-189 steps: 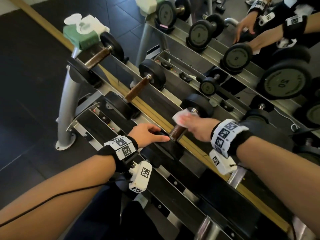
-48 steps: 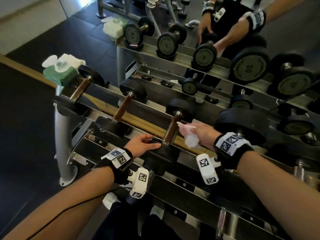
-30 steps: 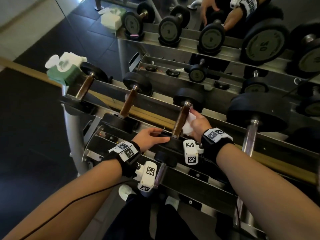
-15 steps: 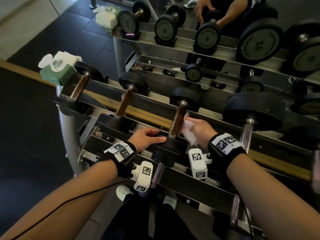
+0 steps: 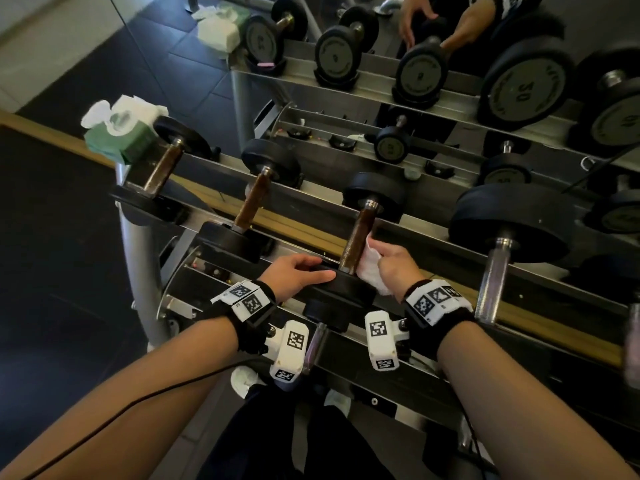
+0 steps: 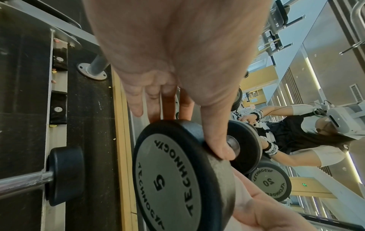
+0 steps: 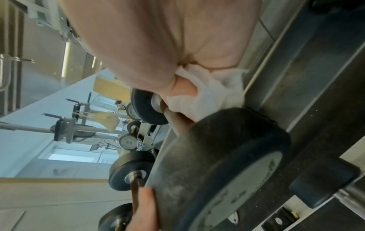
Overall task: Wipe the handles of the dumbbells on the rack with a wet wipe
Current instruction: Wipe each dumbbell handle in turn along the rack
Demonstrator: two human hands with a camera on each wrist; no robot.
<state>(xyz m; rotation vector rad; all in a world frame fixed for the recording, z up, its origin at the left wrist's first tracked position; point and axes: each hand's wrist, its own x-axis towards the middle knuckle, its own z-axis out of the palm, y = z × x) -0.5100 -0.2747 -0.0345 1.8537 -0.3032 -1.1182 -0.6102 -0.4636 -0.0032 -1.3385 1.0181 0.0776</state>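
Several dumbbells lie across the steel rack. The third from the left has a brown handle and a near weight head marked 5. My left hand holds that head, thumb on its front rim and fingers over the back. My right hand grips a crumpled white wet wipe and presses it against the right side of the handle, close to the near head. In the right wrist view the wipe bunches under the palm against the handle.
A green pack of wipes sits on the rack's left end. Two brown-handled dumbbells lie to the left, and a bigger chrome-handled one to the right. A mirror behind repeats the rack. A lower shelf holds more dumbbells.
My right hand has slid the wipe down the handle from the far weight head towards the near one. My left hand has stayed on the near head.
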